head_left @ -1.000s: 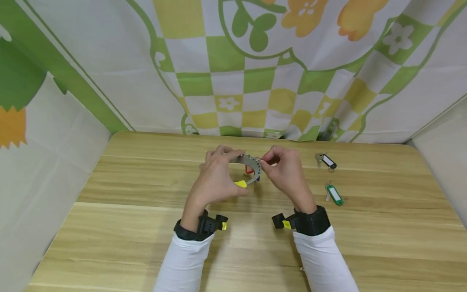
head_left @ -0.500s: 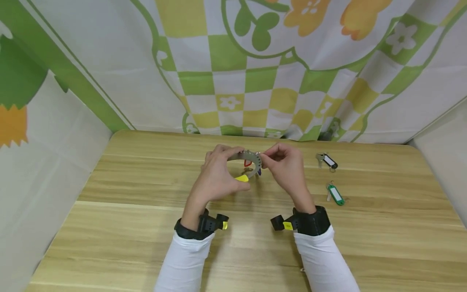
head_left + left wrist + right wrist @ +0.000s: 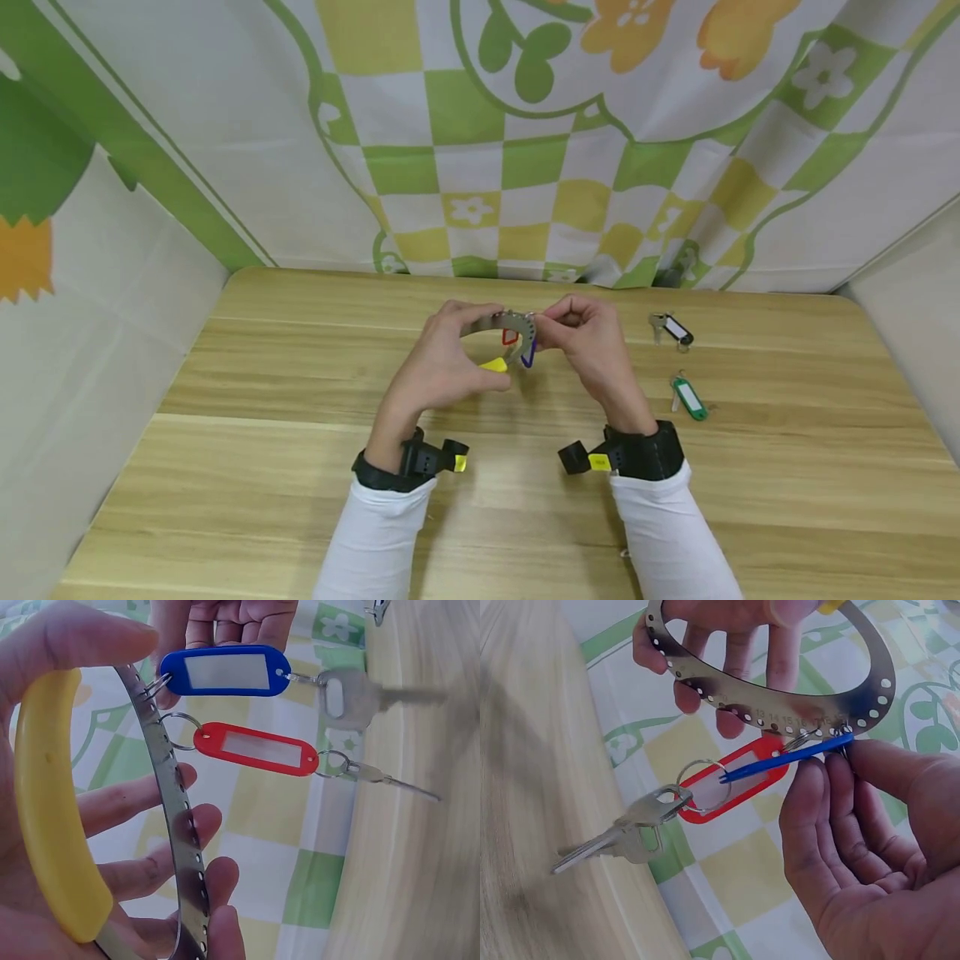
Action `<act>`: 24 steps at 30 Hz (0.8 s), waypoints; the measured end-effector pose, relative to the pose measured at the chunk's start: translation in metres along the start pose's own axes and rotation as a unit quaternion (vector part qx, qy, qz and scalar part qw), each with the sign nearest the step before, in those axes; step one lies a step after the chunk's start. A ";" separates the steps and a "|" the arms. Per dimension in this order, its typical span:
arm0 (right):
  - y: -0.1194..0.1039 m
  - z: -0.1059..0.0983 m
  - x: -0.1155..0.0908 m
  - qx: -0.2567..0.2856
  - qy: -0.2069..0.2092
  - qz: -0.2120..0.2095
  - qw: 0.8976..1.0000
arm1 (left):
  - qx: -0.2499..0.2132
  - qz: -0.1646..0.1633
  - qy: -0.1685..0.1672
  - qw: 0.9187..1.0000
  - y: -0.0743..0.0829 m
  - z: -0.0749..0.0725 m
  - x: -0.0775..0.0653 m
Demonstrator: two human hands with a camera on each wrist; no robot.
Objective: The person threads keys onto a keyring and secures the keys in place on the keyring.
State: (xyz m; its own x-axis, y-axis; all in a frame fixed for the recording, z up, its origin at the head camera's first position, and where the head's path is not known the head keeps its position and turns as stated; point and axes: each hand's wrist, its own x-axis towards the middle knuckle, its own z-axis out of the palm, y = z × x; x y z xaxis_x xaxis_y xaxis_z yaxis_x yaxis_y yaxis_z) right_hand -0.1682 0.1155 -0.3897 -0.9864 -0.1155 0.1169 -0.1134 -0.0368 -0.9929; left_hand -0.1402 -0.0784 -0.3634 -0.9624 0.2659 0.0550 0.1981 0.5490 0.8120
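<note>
My left hand [image 3: 442, 358] grips a large metal key hoop by its yellow handle [image 3: 56, 802], fingertips spread along the band. Small numbered holes line the hoop's flat band [image 3: 750, 701]. From it hang a blue key tag [image 3: 225, 671] and a red key tag [image 3: 255, 748], each with a key on its far end. My right hand [image 3: 588, 337] pinches the blue tag's split ring [image 3: 843, 739] at the band's edge, between thumb and index finger. In the right wrist view the blue tag stands edge-on, partly across the red one.
On the wooden table [image 3: 270, 467], to the right of my hands, lie a black key tag [image 3: 678, 329] with a key and a green key tag [image 3: 689, 398] with a key. A checkered curtain [image 3: 480, 175] hangs behind the table's back edge.
The hoop has tilted, so it looks flatter in the head view, and more of the blue tag shows below it. My right hand has risen slightly, still pinching at the band.
</note>
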 end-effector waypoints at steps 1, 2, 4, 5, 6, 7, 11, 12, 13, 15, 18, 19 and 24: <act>0.000 0.000 0.000 0.001 -0.003 0.003 1.000 | -0.002 0.000 -0.002 1.000 0.000 0.000 0.000; -0.001 0.000 0.000 0.002 -0.006 0.006 1.000 | -0.003 0.000 -0.004 1.000 0.000 -0.001 -0.001; -0.001 -0.001 0.000 -0.002 -0.015 0.010 1.000 | -0.005 -0.001 -0.007 1.000 -0.001 -0.002 -0.001; -0.001 -0.002 0.000 -0.003 -0.020 0.012 1.000 | -0.007 -0.001 -0.010 1.000 -0.001 -0.002 -0.001; -0.002 -0.002 0.000 -0.007 -0.026 0.013 1.000 | -0.009 -0.002 -0.012 1.000 -0.001 -0.002 -0.001; -0.002 -0.003 -0.001 -0.010 -0.032 0.013 0.999 | -0.011 -0.003 -0.013 1.000 -0.001 -0.003 -0.002; -0.003 -0.005 -0.002 -0.022 -0.052 0.011 0.998 | -0.013 -0.001 -0.020 1.000 0.000 -0.004 -0.002; -0.003 -0.005 -0.002 -0.025 -0.057 0.009 0.998 | -0.013 0.000 -0.021 1.000 0.000 -0.004 -0.002; -0.003 -0.005 -0.002 -0.027 -0.059 0.007 0.998 | -0.013 0.002 -0.022 1.000 0.000 -0.004 -0.002; -0.003 -0.006 -0.002 -0.032 -0.064 0.002 0.997 | -0.012 0.004 -0.025 1.000 -0.001 -0.004 -0.002; -0.004 -0.006 -0.002 -0.053 -0.071 -0.015 0.996 | -0.008 0.007 -0.027 1.000 -0.002 -0.004 -0.001; -0.005 -0.006 -0.003 -0.075 -0.074 -0.030 0.994 | -0.005 0.006 -0.029 1.000 -0.002 -0.004 -0.001; -0.013 -0.005 -0.007 -0.208 -0.080 -0.108 0.969 | 0.000 0.000 -0.033 0.999 -0.002 -0.005 -0.001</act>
State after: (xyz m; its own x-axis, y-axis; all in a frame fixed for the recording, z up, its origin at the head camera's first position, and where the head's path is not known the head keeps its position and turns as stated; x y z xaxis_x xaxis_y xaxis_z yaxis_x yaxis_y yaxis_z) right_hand -0.1604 0.1220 -0.3773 -0.9069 -0.3035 0.2922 -0.3863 0.3220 -0.8644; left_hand -0.1402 -0.0836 -0.3623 -0.9477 0.3188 0.0168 0.1992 0.5494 0.8115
